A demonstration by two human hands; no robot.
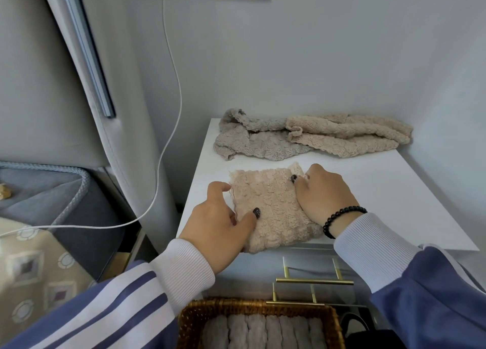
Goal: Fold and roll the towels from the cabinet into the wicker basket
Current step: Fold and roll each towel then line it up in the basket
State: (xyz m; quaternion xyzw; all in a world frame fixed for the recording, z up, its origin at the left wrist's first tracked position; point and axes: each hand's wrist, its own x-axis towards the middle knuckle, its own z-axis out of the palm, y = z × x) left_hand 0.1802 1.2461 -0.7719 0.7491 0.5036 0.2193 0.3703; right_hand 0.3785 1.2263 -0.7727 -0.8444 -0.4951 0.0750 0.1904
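Observation:
A folded beige fleecy towel (273, 206) lies on the white cabinet top (381, 191), its near end at the front edge. My left hand (218, 222) holds its left edge, thumb on top and fingers curled at the side. My right hand (323, 193) rests on its right side, with the thumb and fingers pinching the far right corner. At the back of the top lie a loose grey towel (242, 141) and a loose beige towel (347, 134). Below, the wicker basket (189, 319) holds several rolled grey towels (263, 333).
Two brass drawer handles (313, 280) stick out from the cabinet front above the basket. A white cable (168, 143) hangs from the wall down to the left. A padded headboard and a bed with a patterned cover (34, 275) stand at the left.

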